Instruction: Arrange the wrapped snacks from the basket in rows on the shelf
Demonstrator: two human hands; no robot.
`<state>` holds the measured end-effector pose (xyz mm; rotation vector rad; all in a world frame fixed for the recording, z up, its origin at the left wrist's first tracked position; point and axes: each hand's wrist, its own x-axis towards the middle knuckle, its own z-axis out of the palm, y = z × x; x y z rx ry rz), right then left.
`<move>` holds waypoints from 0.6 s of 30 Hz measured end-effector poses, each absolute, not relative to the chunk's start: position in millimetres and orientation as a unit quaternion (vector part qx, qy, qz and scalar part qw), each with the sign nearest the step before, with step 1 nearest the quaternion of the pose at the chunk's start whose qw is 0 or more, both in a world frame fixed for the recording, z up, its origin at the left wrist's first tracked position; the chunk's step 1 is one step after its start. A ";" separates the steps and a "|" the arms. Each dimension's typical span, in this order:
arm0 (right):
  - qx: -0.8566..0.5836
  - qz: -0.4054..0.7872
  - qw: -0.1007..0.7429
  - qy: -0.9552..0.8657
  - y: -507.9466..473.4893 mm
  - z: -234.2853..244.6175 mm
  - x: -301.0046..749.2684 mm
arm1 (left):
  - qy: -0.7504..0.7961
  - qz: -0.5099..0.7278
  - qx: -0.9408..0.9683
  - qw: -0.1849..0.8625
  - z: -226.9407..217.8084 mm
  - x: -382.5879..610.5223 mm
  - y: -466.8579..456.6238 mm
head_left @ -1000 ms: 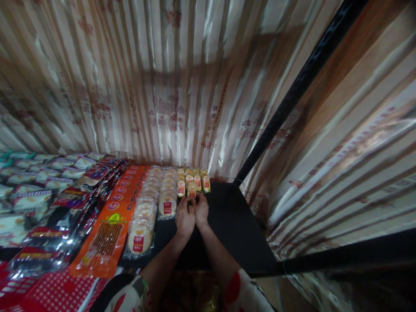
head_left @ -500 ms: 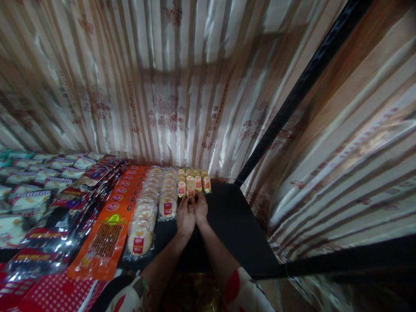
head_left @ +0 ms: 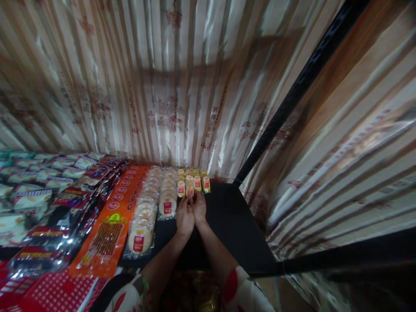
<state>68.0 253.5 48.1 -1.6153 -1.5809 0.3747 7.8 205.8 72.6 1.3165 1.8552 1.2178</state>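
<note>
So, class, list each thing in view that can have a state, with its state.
Small yellow packets: wrapped, in rows.
Left hand: fingertips at nearest packet; grip unclear.
Right hand: fingertips at same packet; grip unclear.
Round cracker packs: wrapped, overlapping in two columns.
Orange stick-snack packs: flat, overlapping.
Dark glossy bags: overlapping.
White snack bags: in rows.
Black shelf: partly covered by packs.
Curtain: hanging in folds.

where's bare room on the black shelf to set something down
The widest bare patch of black shelf lies right of the right hand, bordered by the small yellow packs and black post. A smaller one lies between the round packs and left forearm. Leftward it's crowded: orange packaging, dark packets.
</note>
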 end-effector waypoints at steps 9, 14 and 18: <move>-0.646 0.168 0.419 -0.615 224.7 52.0 69.0 | 0.693 0.438 0.499 0.282 84.4 8.9 190.7; -0.633 0.181 0.425 -0.621 201.6 55.7 70.6 | 0.714 0.403 0.487 0.302 87.2 8.6 175.6; -0.616 0.195 0.402 -0.648 181.2 60.2 72.1 | 0.704 0.391 0.508 0.306 86.2 6.5 160.6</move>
